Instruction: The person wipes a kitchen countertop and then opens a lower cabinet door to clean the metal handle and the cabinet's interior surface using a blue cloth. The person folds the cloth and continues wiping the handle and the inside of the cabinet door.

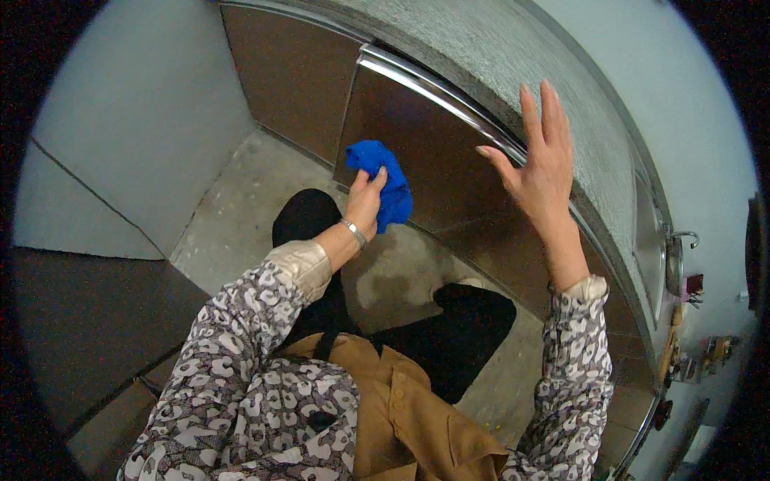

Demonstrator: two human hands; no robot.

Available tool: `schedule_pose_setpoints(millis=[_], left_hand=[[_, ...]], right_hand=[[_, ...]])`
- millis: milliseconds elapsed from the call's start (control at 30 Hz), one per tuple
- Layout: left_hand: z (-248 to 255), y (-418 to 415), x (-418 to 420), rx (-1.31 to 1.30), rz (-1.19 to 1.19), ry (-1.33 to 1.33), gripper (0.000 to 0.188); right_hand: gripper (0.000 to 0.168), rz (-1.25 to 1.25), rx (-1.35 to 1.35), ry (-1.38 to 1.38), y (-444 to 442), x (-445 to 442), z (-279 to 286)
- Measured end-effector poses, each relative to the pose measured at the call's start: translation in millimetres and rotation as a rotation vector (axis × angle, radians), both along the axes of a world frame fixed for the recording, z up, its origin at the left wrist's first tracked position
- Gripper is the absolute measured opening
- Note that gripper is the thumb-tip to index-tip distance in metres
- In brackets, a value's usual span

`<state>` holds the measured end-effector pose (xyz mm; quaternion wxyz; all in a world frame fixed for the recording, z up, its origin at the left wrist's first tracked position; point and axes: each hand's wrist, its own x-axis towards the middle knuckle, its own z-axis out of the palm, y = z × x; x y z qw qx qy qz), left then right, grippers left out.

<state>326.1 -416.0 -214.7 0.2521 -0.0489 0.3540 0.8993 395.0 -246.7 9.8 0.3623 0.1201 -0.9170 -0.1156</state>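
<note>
A crumpled blue cloth (394,192) is pinched between the thumb and fingers of my left hand (364,204), in front of the lower part of a brown cabinet door (415,138). My right hand (544,165) is raised with its fingers spread, beside the edge of the grey countertop (481,66), and holds nothing. Whether its palm touches the edge cannot be told. A shiny metal trim (439,84) runs along the top of the cabinet doors, between the two hands and the countertop.
My bent knees are over the concrete floor (234,198), close to the cabinet. A second brown door (295,78) adjoins a pale grey wall (150,78) on the left. At the far right are a sink (649,234), a curved tap (686,235) and several small items.
</note>
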Motion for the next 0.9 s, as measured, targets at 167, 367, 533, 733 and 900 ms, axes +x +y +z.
schedule_pose_setpoints(millis=[167, 367, 533, 733, 900], left_hand=[[-0.5, -2.6, -30.6, -0.052, 0.046, 0.032, 0.026], [-23.0, -11.8, -47.0, -0.175, 0.248, 0.152, 0.031], [1.5, -1.2, -87.6, -0.613, 0.630, 0.373, 0.041], [-0.1, 28.2, -86.7, -0.708, 0.834, 0.355, 0.036], [-25.6, 19.9, -74.7, -0.762, 0.720, 0.295, 0.038]], right_hand=[[0.100, -0.018, 0.148, -0.007, -1.8, -52.4, 8.4], [0.092, 0.079, 0.246, -0.163, -7.1, -75.1, 11.3], [0.086, 0.080, 0.236, -0.143, -34.6, -82.1, 14.4], [0.080, 0.005, 0.197, -0.178, -54.9, -81.4, 9.4], [0.094, 0.018, 0.155, -0.224, -62.9, -82.3, 7.3]])
